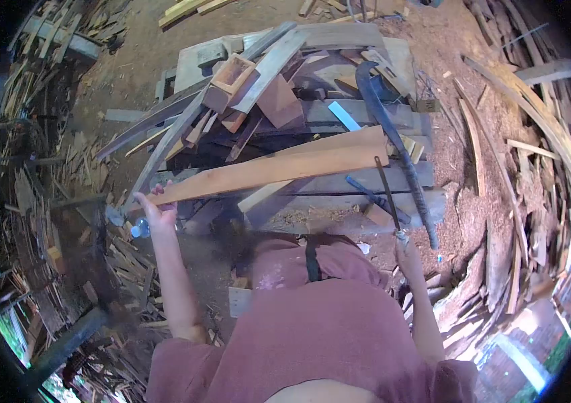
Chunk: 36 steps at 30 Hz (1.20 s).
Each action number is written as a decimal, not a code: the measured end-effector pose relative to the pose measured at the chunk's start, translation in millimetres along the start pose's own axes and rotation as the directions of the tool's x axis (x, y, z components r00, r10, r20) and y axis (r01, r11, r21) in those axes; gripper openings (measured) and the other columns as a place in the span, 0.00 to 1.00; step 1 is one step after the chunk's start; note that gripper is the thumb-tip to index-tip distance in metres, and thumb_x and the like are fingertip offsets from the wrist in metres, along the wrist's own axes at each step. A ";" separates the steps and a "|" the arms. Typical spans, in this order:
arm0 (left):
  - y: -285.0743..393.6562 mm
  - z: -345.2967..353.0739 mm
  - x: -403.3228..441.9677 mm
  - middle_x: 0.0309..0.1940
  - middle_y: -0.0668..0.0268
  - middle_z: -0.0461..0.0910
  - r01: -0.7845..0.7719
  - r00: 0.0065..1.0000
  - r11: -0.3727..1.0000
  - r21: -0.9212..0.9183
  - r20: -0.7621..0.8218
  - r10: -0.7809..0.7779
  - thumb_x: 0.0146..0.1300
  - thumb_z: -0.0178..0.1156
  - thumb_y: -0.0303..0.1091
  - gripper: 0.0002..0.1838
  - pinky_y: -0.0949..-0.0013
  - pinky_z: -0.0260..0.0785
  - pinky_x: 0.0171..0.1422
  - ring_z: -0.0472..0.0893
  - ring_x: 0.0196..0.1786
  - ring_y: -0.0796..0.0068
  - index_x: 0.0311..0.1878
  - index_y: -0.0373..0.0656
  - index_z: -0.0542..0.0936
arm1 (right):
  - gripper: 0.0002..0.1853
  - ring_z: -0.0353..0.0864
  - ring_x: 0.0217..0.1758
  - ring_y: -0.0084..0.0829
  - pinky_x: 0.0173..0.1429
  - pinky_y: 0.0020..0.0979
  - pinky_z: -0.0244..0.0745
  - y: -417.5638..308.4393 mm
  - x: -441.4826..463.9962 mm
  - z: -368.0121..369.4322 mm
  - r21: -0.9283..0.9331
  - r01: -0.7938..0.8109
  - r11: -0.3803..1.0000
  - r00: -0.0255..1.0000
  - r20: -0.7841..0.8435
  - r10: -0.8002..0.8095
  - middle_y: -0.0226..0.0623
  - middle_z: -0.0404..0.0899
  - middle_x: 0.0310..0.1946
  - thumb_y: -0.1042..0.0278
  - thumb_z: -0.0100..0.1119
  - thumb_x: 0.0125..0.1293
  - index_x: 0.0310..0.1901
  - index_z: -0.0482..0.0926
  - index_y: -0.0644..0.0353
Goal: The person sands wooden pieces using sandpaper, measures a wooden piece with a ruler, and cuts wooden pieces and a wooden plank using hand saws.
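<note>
My left hand (159, 209) grips the left end of a long, reddish-brown wooden board (279, 166). The board slants across the workbench (339, 205), its wide end up at the right. In my right hand (406, 255) is a long, thin, dark tool (386, 185), held by its lower end. Its tip is close to the board's right end; whether they touch I cannot tell. A dark, curved bar (396, 134) lies just beyond, over the bench's right side. A dark blue tool (374, 196) rests on the bench below the board.
Wood offcuts and a small open wooden box (233, 75) are piled at the back of the bench. A clear bottle (140, 228) with a pale blue cap is near my left wrist. Scrap wood (131, 269) heaps up at the left, and long planks (514, 168) lie at the right.
</note>
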<state>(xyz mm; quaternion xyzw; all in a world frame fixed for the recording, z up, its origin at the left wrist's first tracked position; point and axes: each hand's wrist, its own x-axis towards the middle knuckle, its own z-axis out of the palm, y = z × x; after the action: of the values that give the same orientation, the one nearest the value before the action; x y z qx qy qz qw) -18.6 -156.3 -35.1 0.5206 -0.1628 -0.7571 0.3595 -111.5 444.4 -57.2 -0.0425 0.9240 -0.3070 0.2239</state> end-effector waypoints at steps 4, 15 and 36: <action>-26.5 -23.9 31.4 0.26 0.64 0.75 0.038 0.998 0.998 -0.053 0.054 -0.035 0.52 0.51 0.67 0.32 0.49 0.70 0.52 0.78 0.43 0.53 0.32 0.41 0.68 | 0.16 0.72 0.28 0.43 0.32 0.40 0.67 7.2 49.7 -2.5 0.000 0.018 1.000 0.999 -0.044 -0.018 0.46 0.71 0.25 0.59 0.45 0.67 0.48 0.69 0.64; -83.4 -28.0 92.5 0.29 0.58 0.77 0.098 0.995 0.987 -0.128 0.023 -0.096 0.56 0.43 0.69 0.34 0.45 0.72 0.49 0.79 0.40 0.47 0.35 0.40 0.65 | 0.28 0.76 0.38 0.59 0.38 0.50 0.69 -78.9 184.1 24.8 -0.098 0.265 0.959 0.951 -0.135 -0.277 0.57 0.77 0.34 0.60 0.44 0.66 0.67 0.52 0.43; -398.1 173.2 -124.5 0.56 0.48 0.66 -0.728 0.560 -0.615 0.303 0.781 -0.277 0.58 0.51 0.35 0.25 0.38 0.47 0.65 0.61 0.63 0.40 0.59 0.37 0.64 | 0.32 0.76 0.30 0.57 0.36 0.53 0.68 -87.7 116.7 6.1 -0.112 0.295 0.949 0.947 -0.098 -0.306 0.57 0.75 0.26 0.69 0.41 0.65 0.69 0.44 0.41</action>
<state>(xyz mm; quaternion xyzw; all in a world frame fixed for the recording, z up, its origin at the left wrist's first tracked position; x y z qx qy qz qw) -299.8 184.6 -128.5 0.1722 -0.9711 -0.1349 -0.0951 -218.5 345.0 -55.3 -0.1761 0.9316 -0.2950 0.1189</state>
